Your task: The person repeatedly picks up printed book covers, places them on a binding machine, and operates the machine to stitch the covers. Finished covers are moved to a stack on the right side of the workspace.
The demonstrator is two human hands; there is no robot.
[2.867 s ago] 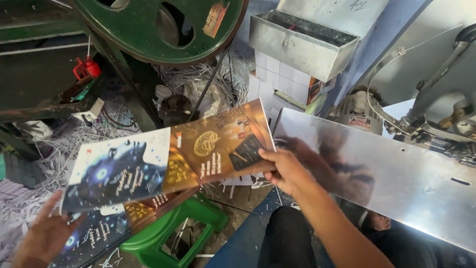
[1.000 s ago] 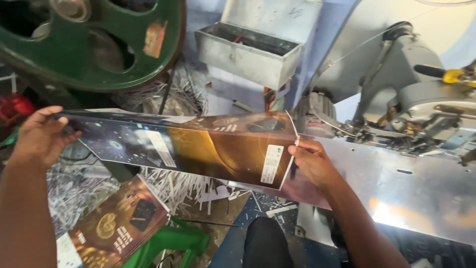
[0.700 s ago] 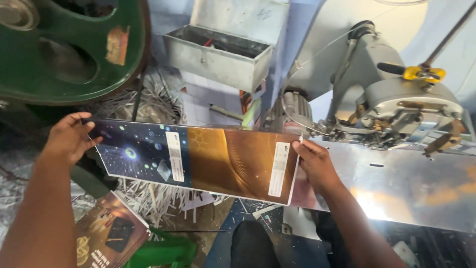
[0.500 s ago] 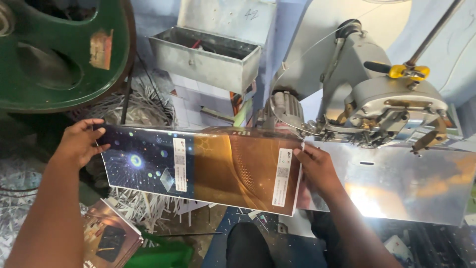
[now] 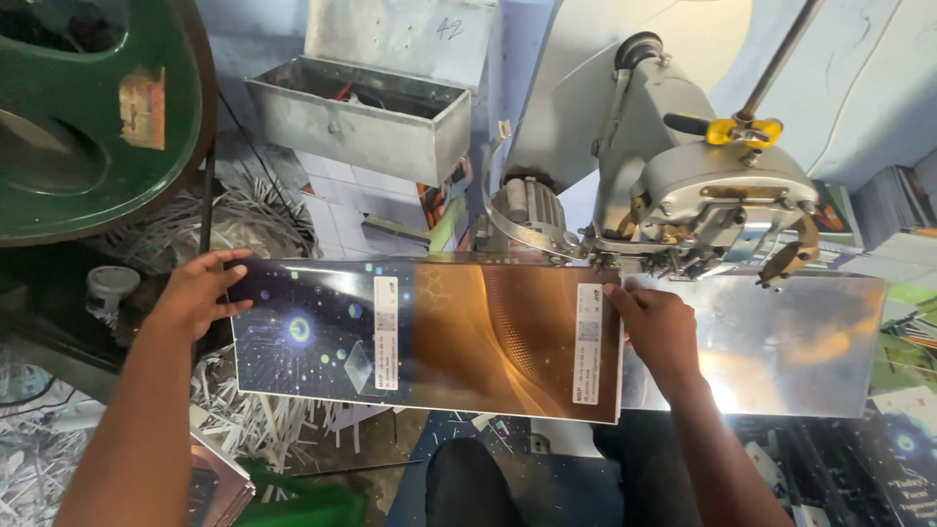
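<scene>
Here two hands (image 5: 195, 293) (image 5: 659, 327) hold one glossy sheet (image 5: 429, 337).

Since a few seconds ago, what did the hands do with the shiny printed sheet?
Both hands swung the sheet up and to the right, from low over the paper scraps to flat against the steel table under the grey machine. The left hand still holds its left end, the right hand its right end.
</scene>
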